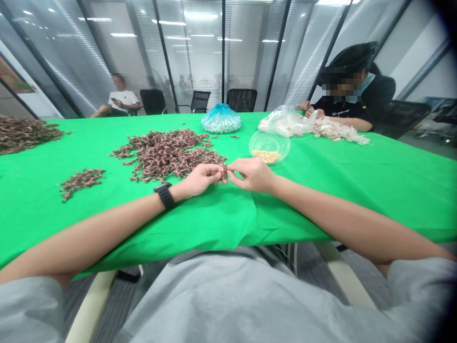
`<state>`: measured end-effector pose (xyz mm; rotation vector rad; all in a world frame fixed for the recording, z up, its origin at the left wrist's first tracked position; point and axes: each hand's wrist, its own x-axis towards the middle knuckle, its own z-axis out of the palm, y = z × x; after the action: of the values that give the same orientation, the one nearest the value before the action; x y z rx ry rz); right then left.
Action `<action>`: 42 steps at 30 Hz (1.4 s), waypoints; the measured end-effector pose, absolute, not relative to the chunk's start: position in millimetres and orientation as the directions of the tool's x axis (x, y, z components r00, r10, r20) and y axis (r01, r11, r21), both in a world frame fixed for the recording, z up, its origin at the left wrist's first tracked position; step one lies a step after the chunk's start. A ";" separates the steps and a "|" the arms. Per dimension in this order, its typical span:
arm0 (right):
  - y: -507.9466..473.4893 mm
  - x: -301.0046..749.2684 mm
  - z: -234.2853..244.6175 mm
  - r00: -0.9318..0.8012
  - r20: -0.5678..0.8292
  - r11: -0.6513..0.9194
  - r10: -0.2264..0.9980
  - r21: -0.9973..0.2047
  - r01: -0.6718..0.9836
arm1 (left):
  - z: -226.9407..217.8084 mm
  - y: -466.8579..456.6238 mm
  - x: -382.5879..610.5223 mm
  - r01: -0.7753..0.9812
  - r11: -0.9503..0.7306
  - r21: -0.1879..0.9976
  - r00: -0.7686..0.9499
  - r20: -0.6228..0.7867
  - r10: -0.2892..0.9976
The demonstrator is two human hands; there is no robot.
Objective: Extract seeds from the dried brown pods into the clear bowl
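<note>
A person's left hand (203, 181) pinches a small brown piece (224, 176) between thumb and fingers, left of the clear bowl (285, 141) and nearer the wearer. The right hand (255, 174), curled just in front of the bowl, brings its fingertips to the piece; whether they grip it cannot be told. The piece's long axis appears to run up and down in view, but fingers hide part of it and its ends are too small to distinguish. Far left of the bowl, a brown heap (26, 136) is cut off.
</note>
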<state>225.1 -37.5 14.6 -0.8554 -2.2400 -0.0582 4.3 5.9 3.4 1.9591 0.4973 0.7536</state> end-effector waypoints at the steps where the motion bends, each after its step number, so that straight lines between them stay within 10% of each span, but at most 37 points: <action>1: -37.5 225.0 14.4 -0.525 0.647 0.783 0.552 -0.186 0.594 | 3.6 5.7 4.4 0.031 -0.468 0.883 0.726 0.302 0.618; 9: -35.4 225.9 11.3 -0.620 0.644 0.824 0.449 -0.030 0.566 | 2.7 6.3 4.5 0.026 -0.442 0.896 0.737 0.282 0.614; 25: -46.2 208.0 11.6 -0.368 0.635 0.707 0.680 -0.434 0.558 | 2.8 4.0 3.9 0.077 -0.568 0.819 0.636 0.398 0.661; 42: -40.4 215.0 12.6 -0.505 0.579 0.757 0.640 -0.364 0.543 | 2.4 3.9 6.9 -0.033 -0.379 0.925 0.662 0.304 0.685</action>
<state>215.0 -40.4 12.6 -0.8814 -2.2280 0.1735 6.9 3.9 2.4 1.8106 0.5197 0.8403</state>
